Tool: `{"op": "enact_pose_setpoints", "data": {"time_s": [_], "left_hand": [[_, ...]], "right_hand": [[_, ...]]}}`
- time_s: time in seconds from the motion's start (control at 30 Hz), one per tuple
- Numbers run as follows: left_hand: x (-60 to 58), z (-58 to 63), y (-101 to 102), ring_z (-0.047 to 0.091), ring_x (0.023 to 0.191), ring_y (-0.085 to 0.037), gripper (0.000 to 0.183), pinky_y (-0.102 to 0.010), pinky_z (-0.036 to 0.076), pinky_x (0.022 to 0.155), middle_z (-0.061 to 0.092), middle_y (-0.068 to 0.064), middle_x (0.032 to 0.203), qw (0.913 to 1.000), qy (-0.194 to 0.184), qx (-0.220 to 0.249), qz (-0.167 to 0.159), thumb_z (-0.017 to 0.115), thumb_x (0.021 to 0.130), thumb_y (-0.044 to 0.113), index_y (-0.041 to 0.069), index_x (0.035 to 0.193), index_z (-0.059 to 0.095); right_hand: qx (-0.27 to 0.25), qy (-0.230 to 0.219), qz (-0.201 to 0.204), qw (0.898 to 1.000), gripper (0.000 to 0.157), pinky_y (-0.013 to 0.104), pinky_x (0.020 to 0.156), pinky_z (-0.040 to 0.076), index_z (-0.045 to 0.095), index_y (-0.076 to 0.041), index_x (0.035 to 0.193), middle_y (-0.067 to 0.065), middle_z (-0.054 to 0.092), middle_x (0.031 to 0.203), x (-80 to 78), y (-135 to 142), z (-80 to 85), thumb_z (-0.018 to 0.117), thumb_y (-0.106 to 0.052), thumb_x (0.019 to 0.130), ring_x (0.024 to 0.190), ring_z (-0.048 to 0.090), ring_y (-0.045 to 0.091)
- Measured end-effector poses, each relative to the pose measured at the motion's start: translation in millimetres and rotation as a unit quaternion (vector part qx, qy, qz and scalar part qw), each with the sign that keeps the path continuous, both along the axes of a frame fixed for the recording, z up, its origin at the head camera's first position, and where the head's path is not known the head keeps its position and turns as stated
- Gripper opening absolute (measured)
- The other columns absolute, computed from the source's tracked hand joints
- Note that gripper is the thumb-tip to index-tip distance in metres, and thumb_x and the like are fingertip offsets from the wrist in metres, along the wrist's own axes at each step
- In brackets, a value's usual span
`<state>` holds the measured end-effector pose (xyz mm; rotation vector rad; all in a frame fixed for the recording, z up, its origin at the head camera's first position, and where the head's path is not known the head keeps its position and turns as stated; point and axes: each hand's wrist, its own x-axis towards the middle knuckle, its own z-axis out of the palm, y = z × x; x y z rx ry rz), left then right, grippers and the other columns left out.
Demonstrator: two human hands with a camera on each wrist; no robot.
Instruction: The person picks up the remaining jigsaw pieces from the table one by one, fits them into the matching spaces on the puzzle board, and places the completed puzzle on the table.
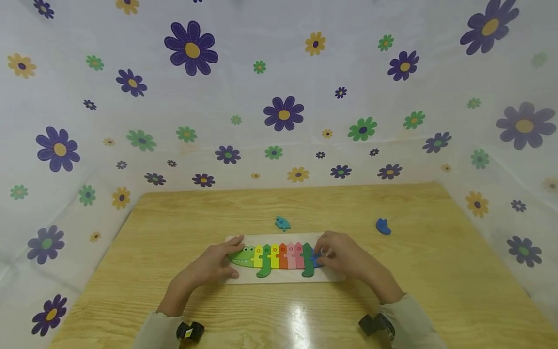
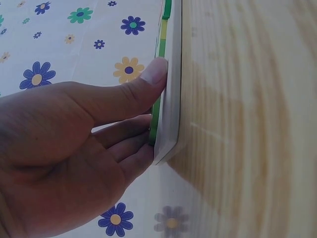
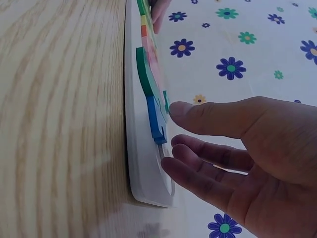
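A wooden crocodile puzzle board (image 1: 279, 280) lies flat on the table, with colourful numbered pieces seated between the green head (image 1: 242, 257) and a blue piece (image 1: 316, 261) at the tail side. My left hand (image 1: 213, 261) rests at the board's left end; in the left wrist view its extended thumb and fingers touch the board beside the head. Over the tail end is my right hand (image 1: 344, 252), thumb and fingers spread. The right wrist view shows the thumb tip close to the blue piece (image 3: 156, 121) and the dark green leg piece (image 3: 144, 72); contact cannot be told.
Behind the board lies a teal piece (image 1: 283, 223). Farther right is a loose dark blue piece (image 1: 383, 226). The wooden table (image 1: 209, 310) is bordered at the back and sides by a white flowered cloth (image 1: 244, 97).
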<state>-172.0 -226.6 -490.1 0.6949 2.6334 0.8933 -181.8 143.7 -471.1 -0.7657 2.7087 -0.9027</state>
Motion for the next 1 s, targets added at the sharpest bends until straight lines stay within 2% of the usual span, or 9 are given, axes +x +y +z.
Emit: {"op": "enact_pose_setpoints", "data": {"time_s": [0.27,0.43,0.73,1.0], "left_hand": [[0.7,1.7,1.6,0.028,0.15,-0.041,0.074,-0.055,0.026,0.119,0.03,-0.021,0.163,1.0,0.0,0.001,0.003,0.084,0.083,0.006,-0.009,0.146,0.049],[1.9,3.0,2.5,0.027,0.151,-0.04,0.074,-0.054,0.026,0.12,0.03,-0.02,0.164,1.0,-0.006,0.003,0.007,0.083,0.083,0.006,-0.008,0.147,0.048],[3.8,4.6,3.2,0.028,0.15,-0.041,0.074,-0.055,0.027,0.119,0.031,-0.021,0.163,0.9999,-0.006,0.006,0.005,0.083,0.083,0.007,-0.009,0.147,0.048],[2.9,7.0,3.9,0.028,0.15,-0.042,0.074,-0.055,0.028,0.119,0.031,-0.023,0.163,1.0,-0.004,0.004,0.004,0.083,0.082,0.005,-0.01,0.146,0.048]], "right_hand": [[-0.008,0.006,-0.015,1.0,0.013,0.032,0.082,0.06,0.075,-0.011,0.102,0.0,0.068,0.108,0.0,-1.0,4.4,0.079,-0.008,0.09,0.097,0.065,0.021],[-0.007,0.044,-0.001,0.999,0.018,0.039,0.089,0.06,0.074,-0.01,0.109,0.003,0.068,0.116,-1.4,-3.2,7.8,0.078,-0.009,0.091,0.102,0.066,0.023],[0.006,0.098,0.02,0.995,0.021,0.043,0.097,0.057,0.075,-0.007,0.111,0.005,0.068,0.117,-10.1,-9.3,6.3,0.079,-0.009,0.091,0.11,0.065,0.025],[0.01,0.107,0.033,0.994,0.026,0.043,0.1,0.055,0.074,-0.007,0.116,0.006,0.065,0.121,-17.8,-15.2,4.8,0.079,-0.009,0.09,0.113,0.063,0.025]]}}
